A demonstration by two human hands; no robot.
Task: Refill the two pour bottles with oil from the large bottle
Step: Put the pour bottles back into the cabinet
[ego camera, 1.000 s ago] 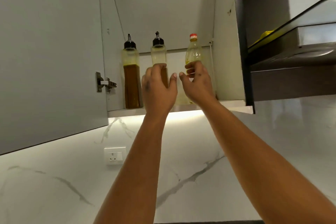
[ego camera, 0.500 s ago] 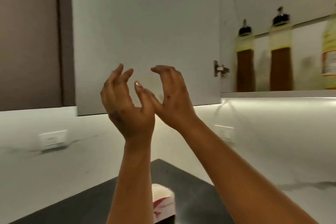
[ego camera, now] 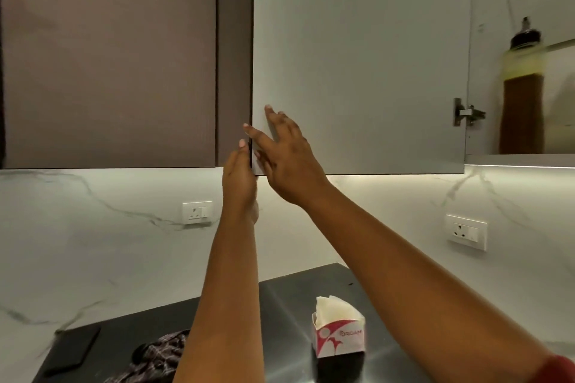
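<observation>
One pour bottle [ego camera: 522, 87] with a black spout and dark oil stands on the cabinet shelf [ego camera: 522, 160] at the far right. The second pour bottle and the large bottle are out of view. The cabinet's grey door [ego camera: 361, 56] stands open. My left hand [ego camera: 239, 174] reaches up along the door's free lower edge and touches it. My right hand [ego camera: 286, 158] lies on the door's inner face near that same corner with its fingers straight. Neither hand holds a bottle.
A closed brown cabinet door [ego camera: 109, 56] is just left of the open one. Below, a dark countertop [ego camera: 280, 295] carries a tissue box [ego camera: 339, 336], a black phone [ego camera: 71, 351] and a patterned cloth [ego camera: 155, 357]. Two wall sockets [ego camera: 197, 211] [ego camera: 466, 232] sit on the marble backsplash.
Both hands left the bottles on the shelf and moved left to the open door's free edge. The view swung left, so only one pour bottle stays in sight.
</observation>
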